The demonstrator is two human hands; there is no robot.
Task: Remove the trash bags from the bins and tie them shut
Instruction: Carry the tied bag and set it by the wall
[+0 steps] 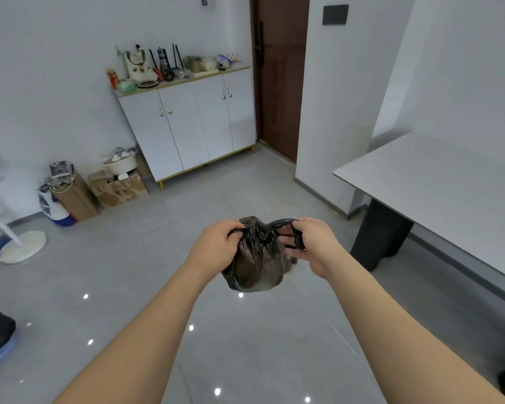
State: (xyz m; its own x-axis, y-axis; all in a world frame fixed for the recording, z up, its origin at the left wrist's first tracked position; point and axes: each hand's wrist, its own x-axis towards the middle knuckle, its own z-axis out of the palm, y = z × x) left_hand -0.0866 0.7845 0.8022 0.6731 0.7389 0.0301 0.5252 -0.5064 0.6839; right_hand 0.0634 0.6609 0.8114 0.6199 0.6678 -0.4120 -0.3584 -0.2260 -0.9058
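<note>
Black trash bag hangs above grey floor tiles, before a white cabinet, its gathered neck gripped by the closed left hand and right hand; contents hidden; grey table right of bag.

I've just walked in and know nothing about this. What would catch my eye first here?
First, the small black trash bag held up mid-air in the centre, its gathered neck pulled between the left hand and the right hand. Behind it, against the far wall, stands a white cabinet with a cluttered top, and a grey table juts in from the right.
</note>
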